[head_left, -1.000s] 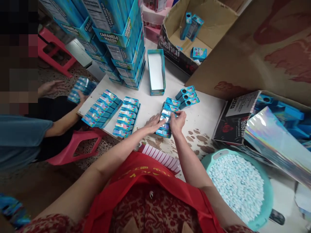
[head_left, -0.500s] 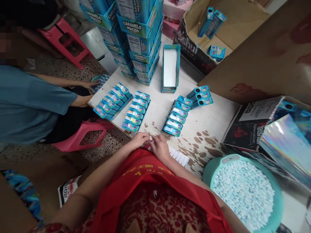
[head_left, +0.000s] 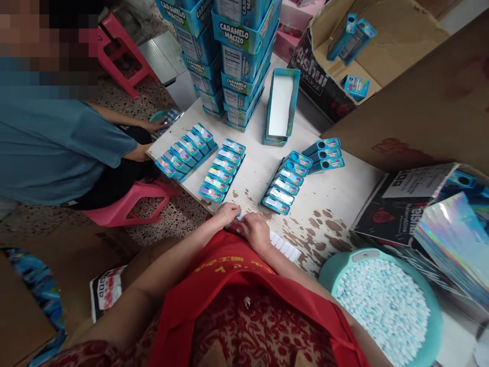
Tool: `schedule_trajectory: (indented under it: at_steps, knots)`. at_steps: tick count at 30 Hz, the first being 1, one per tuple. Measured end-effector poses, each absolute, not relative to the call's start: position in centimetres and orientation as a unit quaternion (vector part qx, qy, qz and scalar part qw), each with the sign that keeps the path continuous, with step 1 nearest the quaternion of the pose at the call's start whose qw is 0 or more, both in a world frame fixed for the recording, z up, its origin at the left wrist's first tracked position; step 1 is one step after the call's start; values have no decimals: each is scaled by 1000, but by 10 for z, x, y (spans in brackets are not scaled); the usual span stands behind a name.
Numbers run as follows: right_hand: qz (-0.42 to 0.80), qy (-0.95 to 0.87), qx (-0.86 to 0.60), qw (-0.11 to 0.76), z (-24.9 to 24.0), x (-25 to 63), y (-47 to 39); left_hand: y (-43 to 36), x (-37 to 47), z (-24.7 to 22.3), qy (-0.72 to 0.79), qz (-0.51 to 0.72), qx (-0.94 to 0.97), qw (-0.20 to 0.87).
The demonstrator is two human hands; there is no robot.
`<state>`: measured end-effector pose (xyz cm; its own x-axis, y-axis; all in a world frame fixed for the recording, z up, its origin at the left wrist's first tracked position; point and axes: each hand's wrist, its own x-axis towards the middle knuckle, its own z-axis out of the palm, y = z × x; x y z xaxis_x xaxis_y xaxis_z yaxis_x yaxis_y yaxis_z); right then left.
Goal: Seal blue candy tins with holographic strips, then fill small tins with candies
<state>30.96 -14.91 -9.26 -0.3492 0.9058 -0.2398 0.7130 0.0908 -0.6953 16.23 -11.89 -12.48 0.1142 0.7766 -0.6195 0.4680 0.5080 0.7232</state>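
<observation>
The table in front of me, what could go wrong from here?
The tall stacks of blue boxes might topple if the table gets bumped. The leftmost row of packs sits at the table's edge and could be knocked off. The open basin of pale pieces is beside your right arm, so an elbow might spill some.

On the table (head_left: 254,163), side by side, stand a left pack row (head_left: 185,153), a middle pack row (head_left: 222,172) and a right pack row (head_left: 286,183) — three loose packs (head_left: 324,155) just beside its far end. Behind: two box towers (head_left: 244,61), right of them a tray (head_left: 282,104), then a carton (head_left: 311,71) with stray packs (head_left: 359,43) inside. Before another carton (head_left: 393,209), at the near right, sits a tub (head_left: 433,306) of pellets (head_left: 384,300).
</observation>
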Motion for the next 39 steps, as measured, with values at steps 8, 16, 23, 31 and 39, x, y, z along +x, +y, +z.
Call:
schedule_trajectory:
  at_steps: [8,16,23,31,39]
  knots:
    - [540,-493,-613,299,-57,329,-131,-118,161,-90,587,266,488,589]
    - [432,-429,-686,399,-57,354,-94,-68,187,-56,521,148,586,603]
    - [257,-414,-759,431,-74,386,-10,44,227,-63,456,204,615,610]
    - [223,-400,-778,430,-106,395,28,86,248,-90,475,154,590,634]
    - [308,-304,-767,475,-120,397,23,49,260,-97,603,233,561,517]
